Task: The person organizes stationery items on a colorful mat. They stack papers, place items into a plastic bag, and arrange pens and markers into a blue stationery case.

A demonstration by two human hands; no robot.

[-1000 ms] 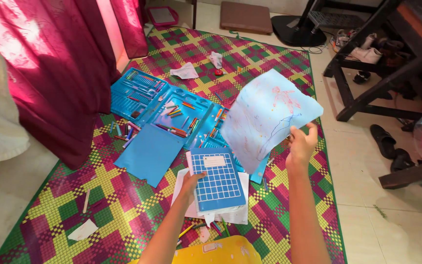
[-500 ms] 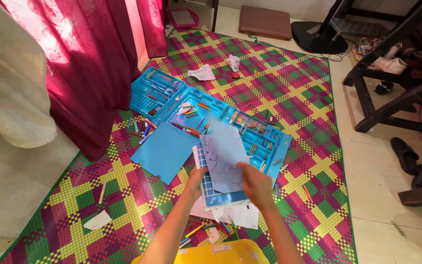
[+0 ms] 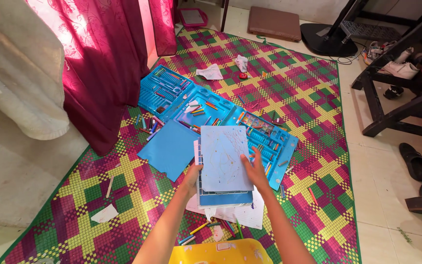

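Landmark: I am taking the open blue art case on the chequered mat as my reference point.
Drawing sheet: I am seeing a pale blue sheet with scribbled coloured lines, lying face up on the grid-patterned book — both sitting just in front of the art case, at its near edge.
Left hand: my left hand is gripping the left side of the book, fingers tucked under it, thumb side up.
Right hand: my right hand is pressing flat on the right edge of the sheet, fingers spread over the paper and holding it against the book.
Under the book: white papers are sticking out beneath it, nearer to me than the case.
Beside the case: a plain blue lid panel is lying flat just left of it, touching the case's near-left corner.
Loose pieces: crayons and pens are scattering around the case's left end — some more are lying near the white papers.
Beyond the case: crumpled paper is resting on the mat, well apart from it.
Left of the case: a dark red curtain is hanging down to the mat.
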